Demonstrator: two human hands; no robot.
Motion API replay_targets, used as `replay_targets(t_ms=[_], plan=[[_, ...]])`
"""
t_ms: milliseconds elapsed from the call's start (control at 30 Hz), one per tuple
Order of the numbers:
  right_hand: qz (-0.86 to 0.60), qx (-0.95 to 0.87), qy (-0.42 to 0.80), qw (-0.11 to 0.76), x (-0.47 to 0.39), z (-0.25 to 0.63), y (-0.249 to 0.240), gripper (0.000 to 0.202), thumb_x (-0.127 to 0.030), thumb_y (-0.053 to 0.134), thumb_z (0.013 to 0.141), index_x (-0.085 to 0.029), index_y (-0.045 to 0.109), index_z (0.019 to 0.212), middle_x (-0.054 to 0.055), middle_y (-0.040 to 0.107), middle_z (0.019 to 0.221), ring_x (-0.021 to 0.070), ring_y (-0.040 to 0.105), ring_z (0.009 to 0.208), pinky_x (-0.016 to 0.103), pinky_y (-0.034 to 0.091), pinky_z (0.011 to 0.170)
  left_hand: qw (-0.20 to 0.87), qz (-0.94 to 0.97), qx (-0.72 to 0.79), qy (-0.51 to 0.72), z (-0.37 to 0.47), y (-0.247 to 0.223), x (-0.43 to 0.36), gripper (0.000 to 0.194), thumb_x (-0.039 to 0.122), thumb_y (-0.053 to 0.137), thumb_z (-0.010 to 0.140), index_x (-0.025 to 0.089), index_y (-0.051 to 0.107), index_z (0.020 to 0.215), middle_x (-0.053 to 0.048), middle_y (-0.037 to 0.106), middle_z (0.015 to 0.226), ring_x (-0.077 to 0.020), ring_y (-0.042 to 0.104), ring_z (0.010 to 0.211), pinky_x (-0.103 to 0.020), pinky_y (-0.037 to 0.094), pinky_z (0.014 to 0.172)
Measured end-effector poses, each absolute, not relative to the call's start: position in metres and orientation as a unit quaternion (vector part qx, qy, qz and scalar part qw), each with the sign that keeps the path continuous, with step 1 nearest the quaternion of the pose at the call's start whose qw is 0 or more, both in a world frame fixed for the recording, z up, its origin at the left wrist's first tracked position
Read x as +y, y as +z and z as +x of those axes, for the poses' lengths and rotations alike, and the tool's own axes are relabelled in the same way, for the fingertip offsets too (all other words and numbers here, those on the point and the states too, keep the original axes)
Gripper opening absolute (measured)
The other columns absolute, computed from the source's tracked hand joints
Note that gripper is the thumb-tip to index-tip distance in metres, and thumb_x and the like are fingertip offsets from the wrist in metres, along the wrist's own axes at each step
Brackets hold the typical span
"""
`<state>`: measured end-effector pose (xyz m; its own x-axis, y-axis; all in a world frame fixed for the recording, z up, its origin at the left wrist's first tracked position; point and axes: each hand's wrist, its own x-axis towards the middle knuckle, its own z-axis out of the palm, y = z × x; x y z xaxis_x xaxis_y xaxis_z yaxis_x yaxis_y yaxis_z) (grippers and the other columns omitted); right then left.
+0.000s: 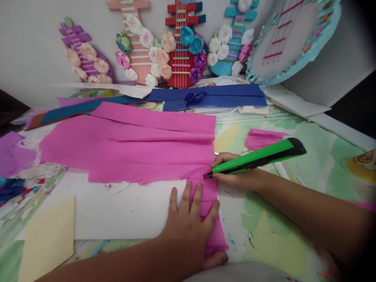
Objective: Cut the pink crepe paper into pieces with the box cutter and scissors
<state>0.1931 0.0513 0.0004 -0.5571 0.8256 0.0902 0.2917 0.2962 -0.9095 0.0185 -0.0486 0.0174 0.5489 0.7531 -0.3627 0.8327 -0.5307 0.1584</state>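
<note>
A wide sheet of pink crepe paper [141, 145] lies across a white board [123, 215]. Along its right side a narrow pink strip [217, 235] runs toward me. My left hand [188, 223] rests flat on that strip and the board, fingers spread. A green and black utility knife [255, 156] is in the grip of my right hand [232, 174]. Its dark tip touches or hovers just over the pink paper, beyond my left fingertips; the blade itself is too small to make out.
Decorated paper guitars [181, 58] lean on the wall at the back. Blue crepe paper [214, 96] lies before them. A small pink scrap [264, 139] sits right of the sheet, a cream paper piece [48, 239] at the front left, purple paper [14, 152] at the far left.
</note>
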Motion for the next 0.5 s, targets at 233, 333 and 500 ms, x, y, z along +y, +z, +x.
replay_targets(t_ms=[233,333,500], plan=[[-0.383,-0.813,0.351,0.262,0.0471,0.19,0.0038,0.006,-0.019,0.056,0.066,-0.019,0.058,0.072,-0.001,0.06,0.069,0.0092,0.053,0.06,0.02,0.041,0.055,0.158,0.867,0.458,-0.117,0.0181,0.0161,-0.0492,0.076,0.07,0.03,0.07,0.027,0.025,0.132,-0.018,0.012,0.139,-0.0455,0.005,0.123,-0.068,0.005,0.086],[-0.381,-0.826,0.327,0.255,0.046,0.188,0.004,0.008,-0.018,0.056,0.066,-0.019,0.058,0.073,-0.002,0.061,0.071,0.0093,0.054,0.063,0.019,0.041,0.056,0.158,0.867,0.46,-0.114,0.019,0.0156,-0.0494,0.076,0.071,0.027,0.07,0.027,0.025,0.132,-0.018,0.013,0.139,-0.0458,0.005,0.122,-0.068,0.005,0.086],[-0.373,-0.806,0.368,0.276,0.0483,0.1898,0.0024,0.007,-0.019,0.056,0.066,-0.018,0.057,0.073,0.0,0.061,0.07,0.0091,0.054,0.062,0.019,0.042,0.056,0.16,0.865,0.459,-0.122,0.0198,0.0169,-0.0491,0.076,0.071,0.026,0.07,0.027,0.025,0.131,-0.018,0.013,0.139,-0.0455,0.005,0.123,-0.068,0.005,0.086]])
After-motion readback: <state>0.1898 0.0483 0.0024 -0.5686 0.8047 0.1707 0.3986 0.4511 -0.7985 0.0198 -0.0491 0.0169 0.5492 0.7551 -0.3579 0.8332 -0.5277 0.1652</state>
